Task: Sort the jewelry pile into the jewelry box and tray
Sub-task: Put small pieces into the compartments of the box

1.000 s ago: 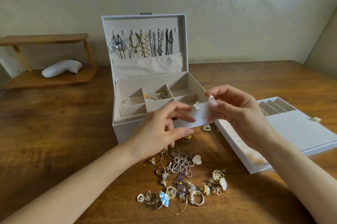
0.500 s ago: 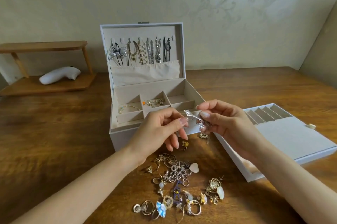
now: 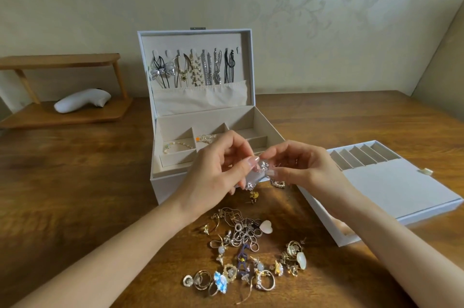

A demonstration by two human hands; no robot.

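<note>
Well, the wooden table (image 3: 75, 194) carried everything. The white jewelry box (image 3: 163, 187) stood open at its middle, necklaces (image 3: 195, 69) hung inside the lid, and a bracelet (image 3: 178, 145) lay in a front compartment. The tray (image 3: 391, 189) lay just to its right. In front of the box the left hand (image 3: 213, 172) and right hand (image 3: 306, 167) met, fingers curled, both pinching a small white card (image 3: 256, 177) of sparkly studs. The jewelry pile (image 3: 246, 252) sprawled below them on the table, nearer the person.
</note>
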